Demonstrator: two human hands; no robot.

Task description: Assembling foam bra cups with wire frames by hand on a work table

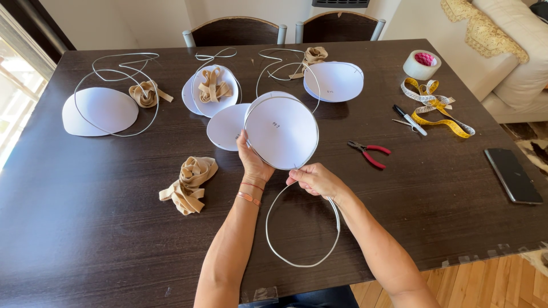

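While the left hand (pixel 252 161) pinches the upright white paper disc (pixel 282 132), the right hand (pixel 315 179) grips the wire (pixel 302 263) looping below, fingers curled shut.

The left hand (pixel 253 161) covers the near edge of the raised white disc (pixel 282 130), and that disc hides part of the flat disc (pixel 225 126) behind it. The small marks on the discs are too small to tell. The desk (pixel 85 228) is cut off at the bottom edge, as are both forearms. The chairs (pixel 285 28) are cut off at the top.
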